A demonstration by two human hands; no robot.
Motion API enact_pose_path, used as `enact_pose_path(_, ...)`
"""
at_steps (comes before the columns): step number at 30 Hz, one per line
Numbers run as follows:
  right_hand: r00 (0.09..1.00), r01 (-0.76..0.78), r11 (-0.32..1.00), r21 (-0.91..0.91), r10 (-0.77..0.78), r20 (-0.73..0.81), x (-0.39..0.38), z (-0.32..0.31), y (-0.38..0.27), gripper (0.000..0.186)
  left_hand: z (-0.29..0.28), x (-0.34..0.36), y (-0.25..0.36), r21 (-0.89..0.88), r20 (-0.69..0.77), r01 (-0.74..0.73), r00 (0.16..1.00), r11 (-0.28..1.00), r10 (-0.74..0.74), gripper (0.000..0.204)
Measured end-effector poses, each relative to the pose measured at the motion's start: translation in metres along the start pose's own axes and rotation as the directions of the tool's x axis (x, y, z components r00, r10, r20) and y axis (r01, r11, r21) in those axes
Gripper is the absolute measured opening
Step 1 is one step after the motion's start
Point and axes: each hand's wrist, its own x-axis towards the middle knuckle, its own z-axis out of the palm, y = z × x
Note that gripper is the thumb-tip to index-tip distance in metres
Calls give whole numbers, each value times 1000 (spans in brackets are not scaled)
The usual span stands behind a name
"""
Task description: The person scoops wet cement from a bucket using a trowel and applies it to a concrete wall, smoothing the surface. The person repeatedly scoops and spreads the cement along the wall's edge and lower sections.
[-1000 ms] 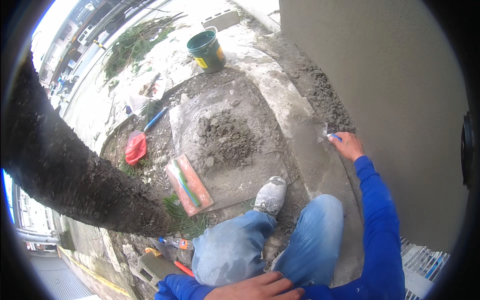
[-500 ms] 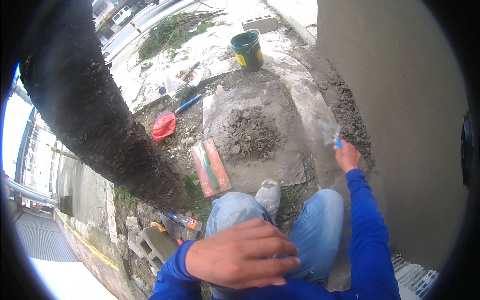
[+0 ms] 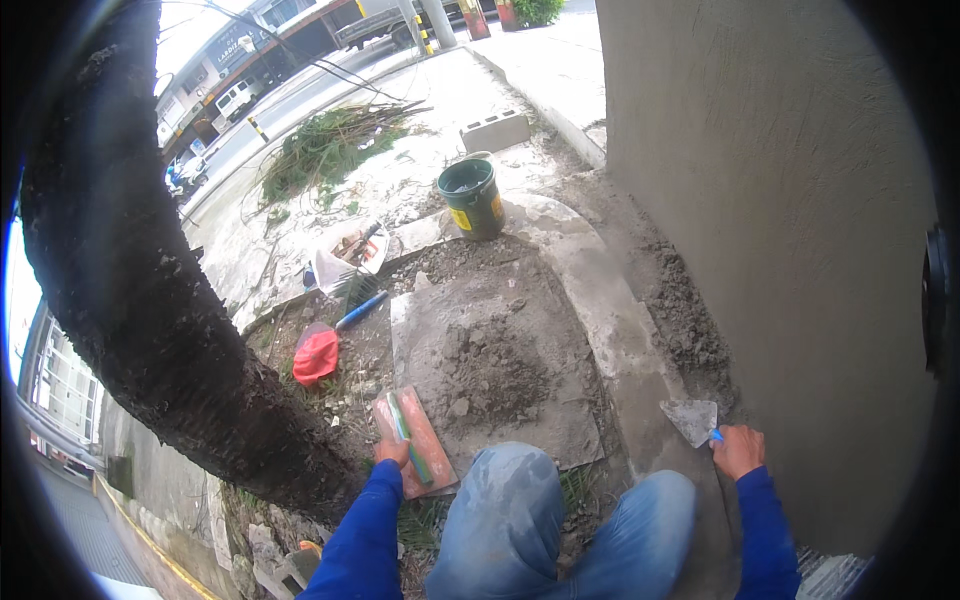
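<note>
My right hand [image 3: 740, 452] is closed round the blue handle of a pointing trowel [image 3: 690, 420]. The trowel's grey, mortar-smeared blade lies over the concrete edging beside the wall. On the left, my left hand [image 3: 391, 453] grips the green-and-blue handle of a reddish plastering float [image 3: 432, 440], its fingers partly hidden. This float rests at the near left corner of a flat mortar board [image 3: 560, 440]. A heap of grey mortar [image 3: 490, 365] is spread over the board's middle.
A dark green bucket [image 3: 472, 200] stands beyond the board, near a hollow block [image 3: 495, 132]. A red cloth-like item [image 3: 316, 355] and a blue-handled tool [image 3: 361, 310] lie left. A thick tree trunk [image 3: 150, 300] rises at left; a plastered wall [image 3: 770, 250] bounds the right.
My left hand has gone from over my lap forward and left onto the float's handle. The right hand with the trowel has come nearer, and the view has tilted upward.
</note>
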Motion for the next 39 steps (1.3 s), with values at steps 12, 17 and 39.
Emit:
enact_pose_path(12,997,4,991,-137,7,80,36,-23,-39,23,0,-29,45,6,-92,100,991,995,-99,62)
enact_pose_path(17,982,-19,966,-259,68,179,48,-51,-71,23,22,-25,32,-63,-202,-22,979,998,9,61)
enact_pose_path(39,915,-371,912,-178,392,100,15,-195,-43,24,20,-16,28,154,9,245,968,957,-249,55)
